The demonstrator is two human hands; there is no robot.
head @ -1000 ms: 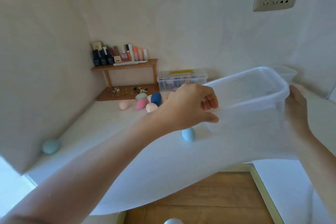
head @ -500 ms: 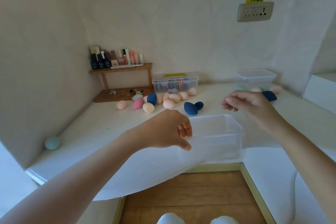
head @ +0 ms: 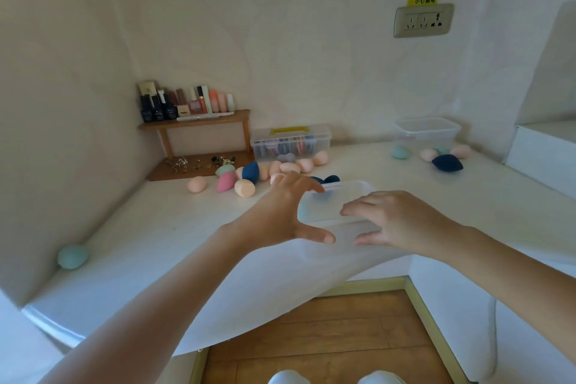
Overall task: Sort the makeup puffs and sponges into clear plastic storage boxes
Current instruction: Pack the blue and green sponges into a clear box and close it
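Both hands were spread wide, holding nothing: left hand (head: 280, 212) and right hand (head: 397, 221) flanked a clear box (head: 324, 207) on the white surface (head: 149, 243), with sponges (head: 244, 188) scattered behind.

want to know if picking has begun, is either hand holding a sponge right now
No: the left hand and the right hand are both spread open at the near clear box, with no sponge in either.

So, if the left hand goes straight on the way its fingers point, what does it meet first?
Most likely the clear box: the left hand is spread open at its left end, fingertips near the far rim. Whether they touch is unclear. Behind it lie dark blue sponges.
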